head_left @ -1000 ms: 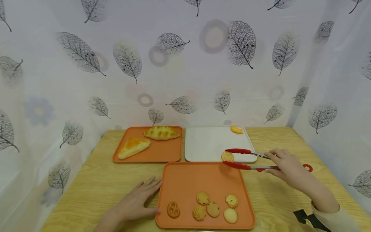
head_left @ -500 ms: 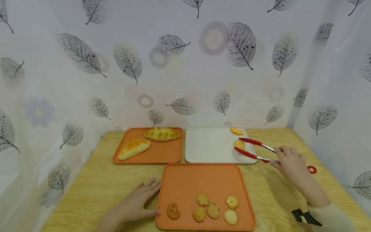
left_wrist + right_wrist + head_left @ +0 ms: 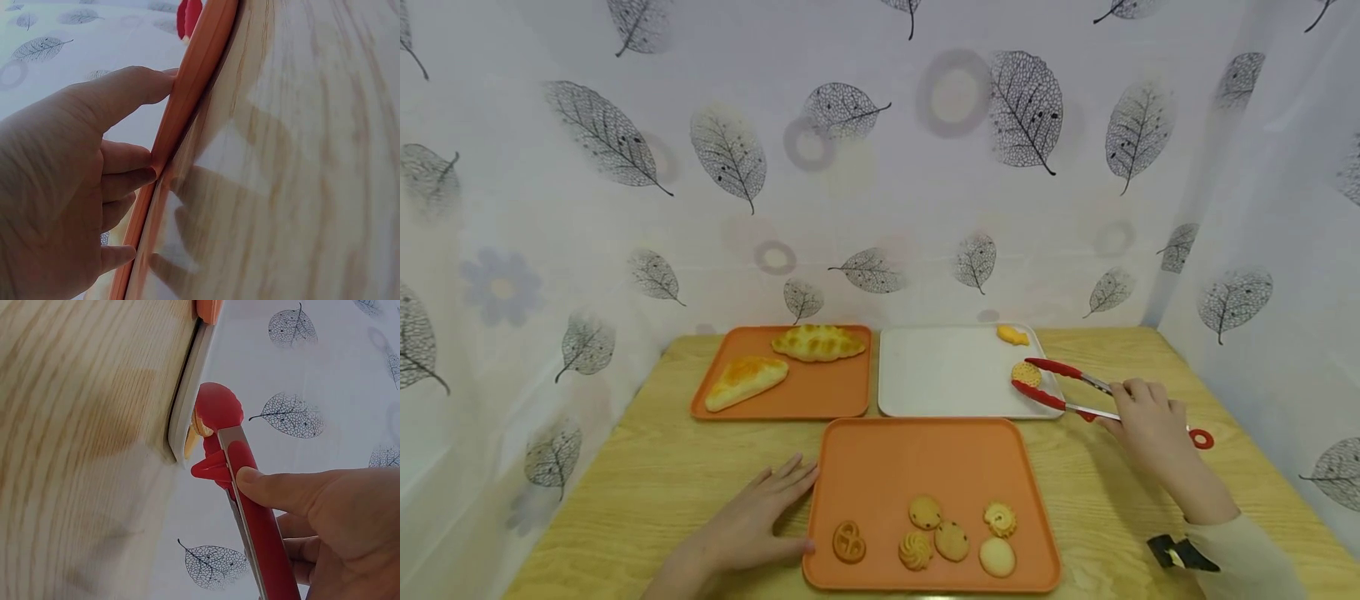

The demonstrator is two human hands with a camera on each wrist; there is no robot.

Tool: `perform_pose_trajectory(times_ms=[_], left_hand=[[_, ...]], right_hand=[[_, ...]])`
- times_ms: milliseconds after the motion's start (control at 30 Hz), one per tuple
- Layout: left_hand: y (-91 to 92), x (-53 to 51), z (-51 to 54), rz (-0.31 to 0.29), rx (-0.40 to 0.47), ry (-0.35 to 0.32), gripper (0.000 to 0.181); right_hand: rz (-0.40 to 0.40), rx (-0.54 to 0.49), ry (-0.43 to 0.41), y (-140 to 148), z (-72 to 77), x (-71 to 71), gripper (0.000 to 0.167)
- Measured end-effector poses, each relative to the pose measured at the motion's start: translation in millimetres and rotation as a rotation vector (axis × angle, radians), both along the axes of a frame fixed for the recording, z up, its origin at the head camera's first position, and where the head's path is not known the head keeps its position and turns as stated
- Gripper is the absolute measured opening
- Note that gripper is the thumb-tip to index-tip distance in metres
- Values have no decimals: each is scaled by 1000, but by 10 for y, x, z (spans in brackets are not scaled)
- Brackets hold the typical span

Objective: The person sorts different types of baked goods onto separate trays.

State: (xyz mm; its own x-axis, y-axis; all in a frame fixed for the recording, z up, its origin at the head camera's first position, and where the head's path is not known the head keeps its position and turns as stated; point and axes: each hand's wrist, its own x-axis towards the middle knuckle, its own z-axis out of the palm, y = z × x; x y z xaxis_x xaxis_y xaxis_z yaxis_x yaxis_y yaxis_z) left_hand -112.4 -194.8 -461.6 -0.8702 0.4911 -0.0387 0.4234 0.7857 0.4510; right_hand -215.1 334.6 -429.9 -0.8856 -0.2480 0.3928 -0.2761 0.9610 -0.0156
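My right hand [image 3: 1153, 437] grips a pair of red-tipped metal tongs [image 3: 1054, 367]. In the right wrist view the thumb lies along one arm of the tongs [image 3: 259, 525]. Between the tips is a round, speckled biscuit [image 3: 1026, 374], at the right side of the white tray [image 3: 947, 375]. Whether the biscuit touches the tray I cannot tell. My left hand [image 3: 748, 521] rests at the left edge of the front orange tray [image 3: 917, 458]; in the left wrist view its thumb and fingertips touch the rim [image 3: 187, 94], fingers fairly straight.
Several biscuits lie on the front tray, among them a pretzel [image 3: 849, 542] and a swirled cookie [image 3: 915, 551]. An orange fish-shaped piece [image 3: 1012, 335] sits in the white tray's far right corner. Another orange tray [image 3: 831, 396] bears a triangular pastry [image 3: 747, 382] and a croissant-like bread [image 3: 817, 342].
My right hand has carried the tongs and biscuit away and rightward, from the white tray's near edge to its right side. During the last half second they moved little. The left hand stayed put.
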Motion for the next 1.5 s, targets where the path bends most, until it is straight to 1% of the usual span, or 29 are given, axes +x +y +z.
perform_pose_trajectory(times_ms=[133,333,533,767,967,1100,1200,1300,1433,1500], left_hand=[[2,0,7,3,-3,2,91],[-4,-7,-3,6,0,-12,91],[-7,-8,-9,6,-1,-25,91],[-1,-10,-5,1,0,-6,91],[6,-5,10,4,3,-10,90],[5,-5,7,5,0,-17,90],[3,-8,4,3,-3,-17,91],[3,-10,6,2,-2,-17,91],[7,-8,16,2,3,-21,91],[10,-6,23,2,6,-24,91]], right_hand=[[-22,12,-49,-10,-5,-13,52],[-33,2,-88,-3,-5,-19,52],[-20,-25,-53,-10,11,7,55],[34,-63,7,-29,121,40,56],[118,-66,74,-107,201,104,58],[224,-80,158,-188,207,134,61],[300,-84,195,-271,204,151,71],[355,-74,189,-364,198,185,76],[433,-61,182,-477,179,241,74],[469,-55,178,-528,168,269,76]])
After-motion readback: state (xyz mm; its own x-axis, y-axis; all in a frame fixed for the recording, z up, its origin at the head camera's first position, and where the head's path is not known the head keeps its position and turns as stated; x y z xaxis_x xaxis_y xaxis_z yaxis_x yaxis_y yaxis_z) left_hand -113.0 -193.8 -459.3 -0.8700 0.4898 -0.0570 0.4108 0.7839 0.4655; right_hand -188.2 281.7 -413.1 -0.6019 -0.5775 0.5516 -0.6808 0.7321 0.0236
